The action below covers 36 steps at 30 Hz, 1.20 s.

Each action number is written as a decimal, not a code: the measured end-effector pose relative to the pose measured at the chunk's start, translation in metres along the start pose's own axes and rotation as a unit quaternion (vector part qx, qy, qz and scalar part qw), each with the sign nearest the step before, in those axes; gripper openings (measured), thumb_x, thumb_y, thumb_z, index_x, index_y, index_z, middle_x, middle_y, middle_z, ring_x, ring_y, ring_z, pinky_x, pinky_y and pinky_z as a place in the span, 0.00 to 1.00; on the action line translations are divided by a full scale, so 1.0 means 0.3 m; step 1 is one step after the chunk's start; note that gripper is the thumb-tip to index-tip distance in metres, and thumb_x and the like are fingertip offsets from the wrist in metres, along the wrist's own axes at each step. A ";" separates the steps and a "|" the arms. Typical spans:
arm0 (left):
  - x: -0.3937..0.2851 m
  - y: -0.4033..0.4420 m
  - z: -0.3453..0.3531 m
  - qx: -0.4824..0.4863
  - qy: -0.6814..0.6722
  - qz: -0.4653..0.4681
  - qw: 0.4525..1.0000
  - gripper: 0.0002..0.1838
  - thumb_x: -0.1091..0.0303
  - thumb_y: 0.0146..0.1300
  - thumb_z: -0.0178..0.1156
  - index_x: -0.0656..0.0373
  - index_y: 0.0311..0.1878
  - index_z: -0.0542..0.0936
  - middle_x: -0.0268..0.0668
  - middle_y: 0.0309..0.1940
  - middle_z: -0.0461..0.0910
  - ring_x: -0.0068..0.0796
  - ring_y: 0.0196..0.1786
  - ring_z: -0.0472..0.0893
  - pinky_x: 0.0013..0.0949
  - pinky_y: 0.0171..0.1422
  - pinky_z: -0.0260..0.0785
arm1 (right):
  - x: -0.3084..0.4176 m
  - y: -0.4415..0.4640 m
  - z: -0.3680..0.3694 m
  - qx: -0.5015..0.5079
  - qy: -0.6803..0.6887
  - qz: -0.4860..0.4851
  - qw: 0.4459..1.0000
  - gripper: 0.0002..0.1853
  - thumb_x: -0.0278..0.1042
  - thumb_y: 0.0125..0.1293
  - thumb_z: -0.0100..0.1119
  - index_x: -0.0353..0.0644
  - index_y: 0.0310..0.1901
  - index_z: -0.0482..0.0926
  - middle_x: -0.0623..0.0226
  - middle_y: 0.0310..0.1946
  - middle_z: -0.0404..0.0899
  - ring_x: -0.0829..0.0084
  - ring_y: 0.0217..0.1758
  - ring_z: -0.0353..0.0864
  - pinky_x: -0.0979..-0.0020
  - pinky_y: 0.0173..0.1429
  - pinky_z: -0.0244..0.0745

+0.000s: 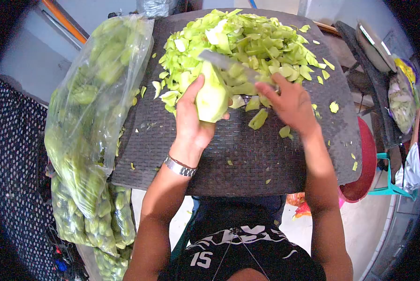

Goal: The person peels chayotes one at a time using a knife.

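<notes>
My left hand [194, 112] grips a pale green, mostly peeled chayote [212, 96], held tilted above the table. In my right hand [292, 103] is a knife [226, 62], its blade reaching left to the chayote's upper end and slightly blurred. The handle is hidden in my fingers. Behind both hands spreads a wide heap of green peelings [271, 47] on the dark woven-pattern table [238, 164]. Several loose peel pieces lie near my right wrist.
A clear plastic bag of green chayotes [102, 70] leans along the table's left side, with more filled bags [93, 225] below it. At the right stand a red tub [362, 164] and a teal stool [390, 180]. Another bag [402, 98] rests on a dark surface farther right.
</notes>
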<state>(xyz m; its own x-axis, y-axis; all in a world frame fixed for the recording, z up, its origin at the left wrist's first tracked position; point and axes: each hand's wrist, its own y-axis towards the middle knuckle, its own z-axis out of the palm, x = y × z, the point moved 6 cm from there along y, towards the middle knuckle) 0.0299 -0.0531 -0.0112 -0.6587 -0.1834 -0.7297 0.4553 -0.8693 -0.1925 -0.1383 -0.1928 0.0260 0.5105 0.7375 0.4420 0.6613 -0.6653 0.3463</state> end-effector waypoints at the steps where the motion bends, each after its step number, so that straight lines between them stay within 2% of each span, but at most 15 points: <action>1: 0.002 -0.002 0.008 0.006 -0.005 -0.007 1.000 0.23 0.47 0.78 0.53 0.55 0.60 0.78 0.39 0.46 0.86 0.39 0.39 0.85 0.40 0.34 0.74 | -0.032 0.005 -0.004 0.006 0.021 0.032 0.999 0.31 0.68 0.71 0.59 0.40 0.37 0.79 0.48 0.19 0.79 0.40 0.28 0.84 0.46 0.33 0.78; 3: 0.003 -0.004 0.019 0.015 -0.018 -0.017 1.000 0.21 0.47 0.78 0.53 0.54 0.58 0.78 0.37 0.42 0.86 0.37 0.38 0.86 0.40 0.34 0.76 | -0.056 0.018 -0.019 0.021 0.062 0.092 0.994 0.30 0.66 0.71 0.60 0.39 0.36 0.78 0.48 0.19 0.79 0.39 0.28 0.83 0.46 0.33 0.77; 6: 0.025 0.011 -0.014 0.031 -0.002 -0.040 0.999 0.23 0.45 0.79 0.52 0.55 0.61 0.78 0.38 0.45 0.86 0.38 0.40 0.87 0.43 0.36 0.77 | 0.073 -0.024 -0.018 0.045 0.107 0.013 0.993 0.31 0.68 0.69 0.61 0.40 0.39 0.79 0.48 0.19 0.79 0.41 0.28 0.84 0.48 0.33 0.78; 9: 0.037 0.013 -0.010 0.008 -0.022 0.007 1.000 0.25 0.45 0.78 0.53 0.55 0.64 0.77 0.39 0.47 0.86 0.39 0.43 0.87 0.46 0.40 0.79 | 0.193 -0.077 0.001 0.043 0.055 -0.134 0.989 0.32 0.69 0.67 0.62 0.41 0.43 0.80 0.49 0.18 0.79 0.44 0.27 0.85 0.48 0.33 0.78; 10: 0.043 0.013 -0.010 0.026 -0.017 -0.008 0.999 0.26 0.45 0.79 0.52 0.56 0.64 0.77 0.40 0.48 0.86 0.40 0.43 0.87 0.45 0.39 0.80 | 0.196 -0.082 0.015 0.029 0.043 -0.149 0.987 0.32 0.71 0.67 0.61 0.42 0.47 0.80 0.51 0.18 0.79 0.46 0.26 0.85 0.49 0.32 0.79; 13: 0.045 0.016 -0.017 0.088 -0.007 -0.048 0.995 0.28 0.45 0.79 0.49 0.59 0.66 0.76 0.43 0.51 0.86 0.41 0.43 0.87 0.44 0.36 0.82 | 0.173 -0.066 -0.002 0.047 0.018 -0.140 0.989 0.29 0.65 0.66 0.66 0.43 0.48 0.81 0.52 0.20 0.79 0.45 0.26 0.84 0.52 0.32 0.76; 16: 0.045 0.012 -0.011 0.101 0.066 -0.041 0.992 0.28 0.45 0.80 0.48 0.60 0.65 0.76 0.44 0.48 0.86 0.41 0.40 0.87 0.41 0.31 0.80 | 0.082 -0.029 -0.032 0.015 -0.043 -0.098 0.994 0.34 0.72 0.67 0.60 0.42 0.46 0.81 0.52 0.21 0.81 0.46 0.29 0.86 0.50 0.33 0.79; 19: 0.043 -0.001 0.030 0.096 0.033 -0.090 0.991 0.26 0.47 0.80 0.47 0.60 0.64 0.76 0.44 0.46 0.86 0.42 0.37 0.86 0.40 0.31 0.80 | -0.043 0.019 -0.079 -0.003 -0.053 -0.037 0.998 0.34 0.73 0.67 0.59 0.42 0.44 0.80 0.51 0.23 0.82 0.46 0.32 0.87 0.50 0.35 0.80; 22: 0.028 -0.010 0.047 0.063 0.033 -0.080 0.994 0.25 0.49 0.78 0.51 0.61 0.64 0.76 0.44 0.46 0.86 0.41 0.37 0.86 0.39 0.29 0.79 | -0.109 0.020 -0.088 0.002 -0.061 0.104 0.993 0.32 0.70 0.67 0.62 0.40 0.41 0.80 0.49 0.25 0.83 0.45 0.33 0.87 0.50 0.38 0.80; 25: 0.025 -0.009 0.028 0.057 0.109 -0.046 0.991 0.21 0.58 0.74 0.59 0.61 0.63 0.77 0.43 0.47 0.86 0.40 0.37 0.86 0.41 0.30 0.80 | -0.072 0.003 -0.083 0.017 -0.102 0.103 0.989 0.31 0.65 0.65 0.67 0.38 0.41 0.78 0.48 0.27 0.84 0.45 0.34 0.87 0.50 0.39 0.80; 28: 0.020 -0.027 0.043 0.077 0.193 -0.016 0.978 0.31 0.71 0.62 0.71 0.60 0.69 0.75 0.42 0.54 0.85 0.36 0.45 0.87 0.40 0.45 0.84 | -0.063 -0.019 -0.043 -0.009 -0.068 0.024 0.997 0.29 0.57 0.62 0.72 0.38 0.47 0.74 0.47 0.30 0.85 0.44 0.36 0.87 0.49 0.40 0.80; 31: 0.031 -0.063 0.132 0.179 0.249 0.025 0.951 0.50 0.79 0.47 0.80 0.57 0.76 0.70 0.40 0.60 0.82 0.31 0.58 0.82 0.34 0.64 0.75 | 0.014 -0.034 -0.021 -0.037 -0.067 -0.041 0.996 0.30 0.49 0.61 0.74 0.39 0.54 0.70 0.47 0.29 0.85 0.43 0.36 0.87 0.48 0.40 0.81; 32: 0.046 -0.075 0.149 0.213 0.273 -0.024 0.938 0.60 0.80 0.42 0.81 0.52 0.82 0.63 0.40 0.68 0.77 0.28 0.66 0.76 0.30 0.75 0.64 | 0.022 -0.034 -0.021 0.009 -0.053 -0.011 0.999 0.30 0.41 0.60 0.73 0.40 0.57 0.69 0.47 0.29 0.84 0.43 0.36 0.87 0.47 0.40 0.81; 33: 0.064 -0.077 0.149 0.223 0.322 -0.036 0.919 0.61 0.81 0.43 0.80 0.51 0.83 0.62 0.39 0.68 0.76 0.27 0.65 0.76 0.31 0.73 0.66 | 0.037 -0.037 -0.028 0.006 -0.049 -0.020 0.999 0.30 0.40 0.60 0.73 0.40 0.58 0.69 0.47 0.29 0.84 0.43 0.36 0.87 0.47 0.40 0.81; 36: 0.057 -0.078 0.174 0.254 0.373 0.012 0.892 0.63 0.83 0.43 0.79 0.51 0.84 0.59 0.38 0.67 0.76 0.27 0.65 0.76 0.31 0.73 0.65 | 0.061 -0.046 -0.038 -0.001 -0.052 -0.044 0.998 0.30 0.38 0.60 0.72 0.41 0.60 0.69 0.47 0.29 0.85 0.43 0.36 0.87 0.47 0.40 0.81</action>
<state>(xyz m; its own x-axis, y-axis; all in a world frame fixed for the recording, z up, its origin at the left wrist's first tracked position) -0.0234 -0.0600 0.0150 0.0169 -0.0133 -0.9998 0.0097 -0.9999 0.0135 -0.1444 -0.1714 0.0387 0.5045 0.8009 0.3225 0.7049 -0.5977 0.3818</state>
